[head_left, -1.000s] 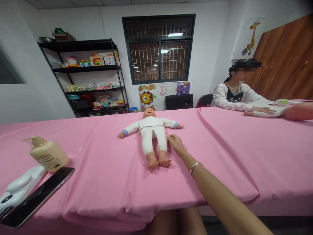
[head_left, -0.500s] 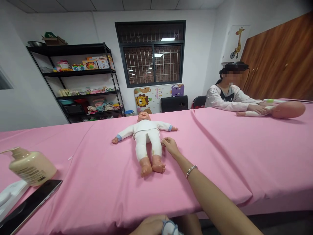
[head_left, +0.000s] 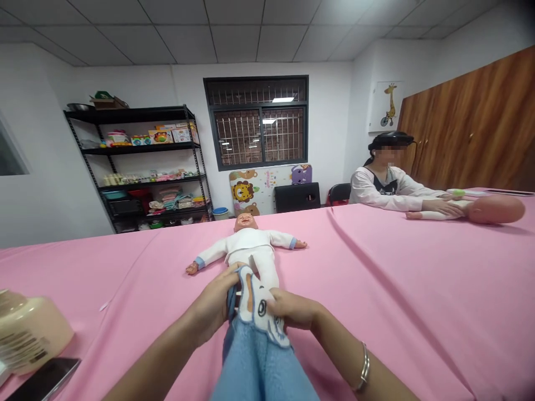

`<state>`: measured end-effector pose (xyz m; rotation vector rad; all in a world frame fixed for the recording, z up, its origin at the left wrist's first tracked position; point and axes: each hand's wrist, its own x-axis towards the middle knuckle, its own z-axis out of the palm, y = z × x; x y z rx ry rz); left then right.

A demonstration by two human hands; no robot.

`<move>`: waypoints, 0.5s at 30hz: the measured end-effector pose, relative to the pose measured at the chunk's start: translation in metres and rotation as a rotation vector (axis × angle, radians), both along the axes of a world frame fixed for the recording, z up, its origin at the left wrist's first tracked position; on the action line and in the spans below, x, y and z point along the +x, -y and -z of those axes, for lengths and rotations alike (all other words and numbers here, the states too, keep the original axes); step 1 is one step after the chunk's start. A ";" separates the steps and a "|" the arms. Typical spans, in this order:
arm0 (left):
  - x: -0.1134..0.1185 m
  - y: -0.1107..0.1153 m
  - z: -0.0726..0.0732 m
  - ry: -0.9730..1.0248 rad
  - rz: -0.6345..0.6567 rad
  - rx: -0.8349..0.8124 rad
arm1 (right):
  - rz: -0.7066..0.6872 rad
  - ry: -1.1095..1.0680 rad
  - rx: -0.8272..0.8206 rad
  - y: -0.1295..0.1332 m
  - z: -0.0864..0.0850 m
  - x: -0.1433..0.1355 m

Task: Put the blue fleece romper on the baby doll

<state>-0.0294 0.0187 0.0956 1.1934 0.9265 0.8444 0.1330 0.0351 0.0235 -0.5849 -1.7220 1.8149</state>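
A baby doll (head_left: 251, 239) in a white top and white trousers lies on its back on the pink-covered table (head_left: 376, 312), arms spread and head away from me. In front of its legs I hold a light blue cloth garment (head_left: 259, 362) with a white cartoon-face panel at its upper edge. My left hand (head_left: 215, 303) grips the upper left edge, fingers partly behind the fabric. My right hand (head_left: 295, 307) pinches the right side of the white panel, thumb on top. The garment hides the doll's lower legs and feet.
A beige pump bottle (head_left: 31, 334) and a dark phone (head_left: 45, 381) sit at the left edge. Across the table on the right, another person (head_left: 380, 184) has their hands on a second doll (head_left: 493, 209). A black shelf rack (head_left: 142, 147) stands behind.
My right hand has left the side of the doll's leg and now holds the garment. My left hand has come up from below the table edge with it. The view has tilted upward.
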 end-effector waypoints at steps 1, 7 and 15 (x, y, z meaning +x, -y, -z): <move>0.000 -0.010 0.002 -0.007 -0.010 0.010 | 0.002 0.012 -0.006 0.000 0.000 0.003; 0.002 -0.021 0.039 0.052 0.263 -0.179 | 0.133 -0.182 -0.205 -0.001 -0.012 0.017; -0.006 0.005 0.062 0.215 0.482 -0.152 | 0.176 -0.273 -0.642 -0.012 -0.007 0.020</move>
